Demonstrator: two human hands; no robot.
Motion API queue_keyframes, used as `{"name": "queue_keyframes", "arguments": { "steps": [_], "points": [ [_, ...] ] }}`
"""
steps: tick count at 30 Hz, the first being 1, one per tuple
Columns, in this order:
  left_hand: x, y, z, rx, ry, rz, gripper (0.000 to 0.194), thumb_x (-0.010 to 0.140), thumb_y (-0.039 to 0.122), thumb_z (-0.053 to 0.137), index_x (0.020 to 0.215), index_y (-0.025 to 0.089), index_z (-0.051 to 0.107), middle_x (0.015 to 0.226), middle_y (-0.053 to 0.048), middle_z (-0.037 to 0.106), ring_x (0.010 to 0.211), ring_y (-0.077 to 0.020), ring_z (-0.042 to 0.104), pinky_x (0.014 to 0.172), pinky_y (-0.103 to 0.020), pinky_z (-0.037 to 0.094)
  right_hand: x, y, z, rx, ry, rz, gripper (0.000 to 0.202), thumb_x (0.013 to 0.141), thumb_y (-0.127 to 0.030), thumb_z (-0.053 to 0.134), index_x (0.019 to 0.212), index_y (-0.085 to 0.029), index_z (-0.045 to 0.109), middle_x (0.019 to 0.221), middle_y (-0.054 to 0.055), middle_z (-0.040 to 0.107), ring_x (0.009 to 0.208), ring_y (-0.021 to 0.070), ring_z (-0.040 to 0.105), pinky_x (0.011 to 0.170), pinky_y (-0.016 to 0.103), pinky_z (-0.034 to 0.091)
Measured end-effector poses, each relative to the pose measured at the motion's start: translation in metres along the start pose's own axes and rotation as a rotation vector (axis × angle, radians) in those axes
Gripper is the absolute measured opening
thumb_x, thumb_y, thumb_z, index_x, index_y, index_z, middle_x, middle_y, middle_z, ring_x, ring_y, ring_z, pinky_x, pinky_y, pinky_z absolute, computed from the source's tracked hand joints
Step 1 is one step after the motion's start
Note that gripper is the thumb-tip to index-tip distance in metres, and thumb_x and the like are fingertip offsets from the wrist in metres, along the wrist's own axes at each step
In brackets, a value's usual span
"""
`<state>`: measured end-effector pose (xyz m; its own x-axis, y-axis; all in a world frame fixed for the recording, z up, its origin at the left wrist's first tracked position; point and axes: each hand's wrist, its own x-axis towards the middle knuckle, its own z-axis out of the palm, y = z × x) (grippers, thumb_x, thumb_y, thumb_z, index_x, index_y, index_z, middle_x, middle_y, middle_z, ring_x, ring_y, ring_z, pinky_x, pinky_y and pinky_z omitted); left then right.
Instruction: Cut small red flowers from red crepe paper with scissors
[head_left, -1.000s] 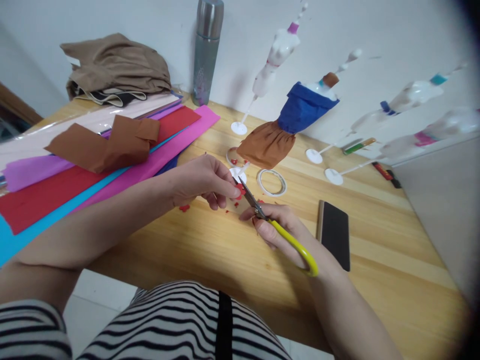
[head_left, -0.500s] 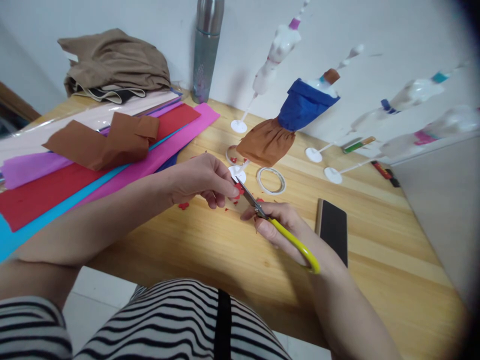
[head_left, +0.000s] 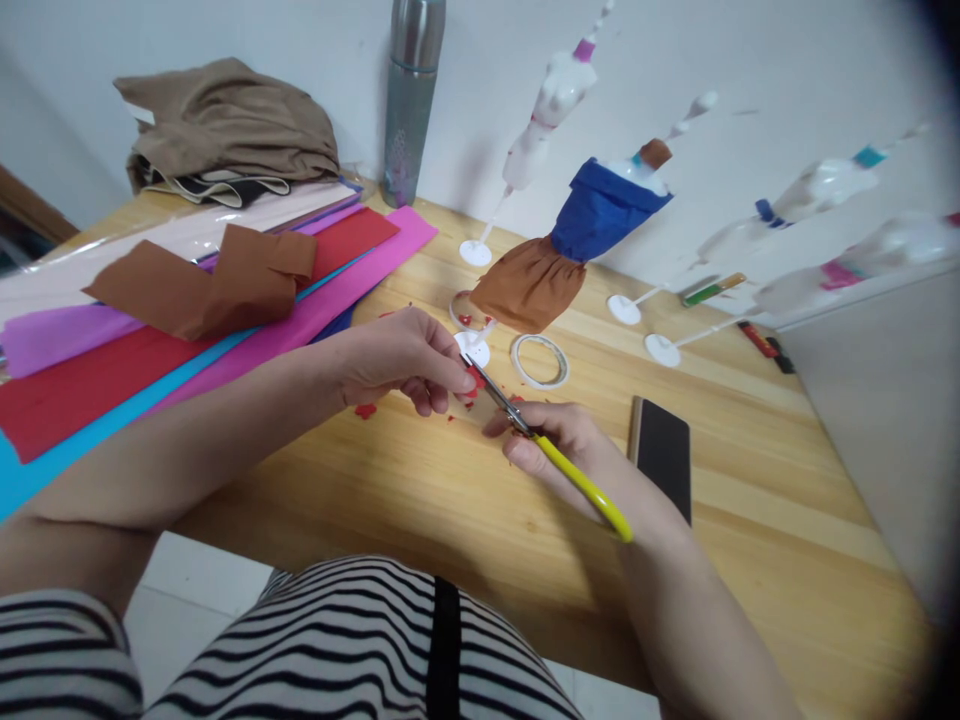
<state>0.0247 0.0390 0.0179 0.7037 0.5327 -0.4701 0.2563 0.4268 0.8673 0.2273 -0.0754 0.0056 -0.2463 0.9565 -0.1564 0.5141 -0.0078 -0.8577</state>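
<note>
My right hand [head_left: 559,440] is closed round yellow-handled scissors [head_left: 585,485], their metal blades pointing up and left. Between the thumb and fingers of my left hand [head_left: 412,365] is a small piece of red paper [head_left: 474,378], right at the scissor blades. My left fingers partly cover the paper, so its outline is hard to make out. Below my left hand a red flower-shaped cutout [head_left: 365,411] lies on the wooden table [head_left: 420,490], with small red scraps scattered close by. Just beyond the blades stands a dress form [head_left: 611,210] in blue and brown crepe paper.
Crepe paper strips [head_left: 90,385] and a folded brown cloth [head_left: 232,130] lie at left. A flask [head_left: 411,110] stands against the wall. A tape roll [head_left: 540,362], a phone [head_left: 661,455] and a marker [head_left: 712,290] are on the table. Several white dress forms [head_left: 555,95] stand along the back.
The scissor blades have closed together at the red paper, and the yellow handles have come slightly inward. My left hand has stayed almost in place.
</note>
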Motion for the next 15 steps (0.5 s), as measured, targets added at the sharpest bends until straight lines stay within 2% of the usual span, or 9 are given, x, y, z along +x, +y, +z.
{"name": "queue_keyframes", "arguments": {
  "steps": [5, 8, 12, 15],
  "points": [
    [0.0, 0.001, 0.0, -0.014, -0.018, 0.015, 0.014, 0.068, 0.013, 0.075, 0.055, 0.011, 0.069, 0.048, -0.004, 0.064, 0.042, -0.0076, 0.054, 0.043, -0.015, 0.044, -0.001, 0.003, -0.001, -0.006, 0.001, 0.017, 0.051, 0.082, -0.068, 0.068, 0.082, -0.017, 0.069, 0.062, -0.001, 0.048, 0.056, 0.013, 0.038, 0.051, 0.028, 0.033],
    [-0.001, 0.002, 0.001, -0.024, -0.016, 0.031, 0.015, 0.068, 0.012, 0.074, 0.054, 0.011, 0.068, 0.048, -0.004, 0.063, 0.042, -0.0072, 0.054, 0.043, -0.015, 0.044, -0.001, 0.0, -0.004, 0.0, -0.013, -0.023, 0.05, 0.083, -0.067, 0.068, 0.089, -0.017, 0.068, 0.063, -0.002, 0.047, 0.056, 0.0133, 0.04, 0.051, 0.028, 0.032],
    [-0.001, 0.002, 0.001, -0.045, -0.001, 0.042, 0.009, 0.067, 0.012, 0.075, 0.06, 0.011, 0.07, 0.049, -0.003, 0.064, 0.044, -0.0083, 0.056, 0.045, -0.016, 0.045, -0.004, -0.003, -0.01, 0.048, -0.026, -0.089, 0.049, 0.087, -0.067, 0.064, 0.09, -0.018, 0.067, 0.066, -0.001, 0.049, 0.055, 0.0129, 0.04, 0.051, 0.028, 0.036],
    [-0.001, 0.001, 0.001, -0.043, -0.009, 0.05, 0.009, 0.065, 0.015, 0.077, 0.06, 0.012, 0.07, 0.05, -0.003, 0.064, 0.046, -0.0085, 0.056, 0.046, -0.017, 0.044, -0.007, 0.001, -0.013, 0.125, -0.003, -0.079, 0.048, 0.089, -0.067, 0.061, 0.09, -0.02, 0.068, 0.067, 0.0, 0.052, 0.055, 0.0131, 0.044, 0.05, 0.029, 0.038]
  ]
}}
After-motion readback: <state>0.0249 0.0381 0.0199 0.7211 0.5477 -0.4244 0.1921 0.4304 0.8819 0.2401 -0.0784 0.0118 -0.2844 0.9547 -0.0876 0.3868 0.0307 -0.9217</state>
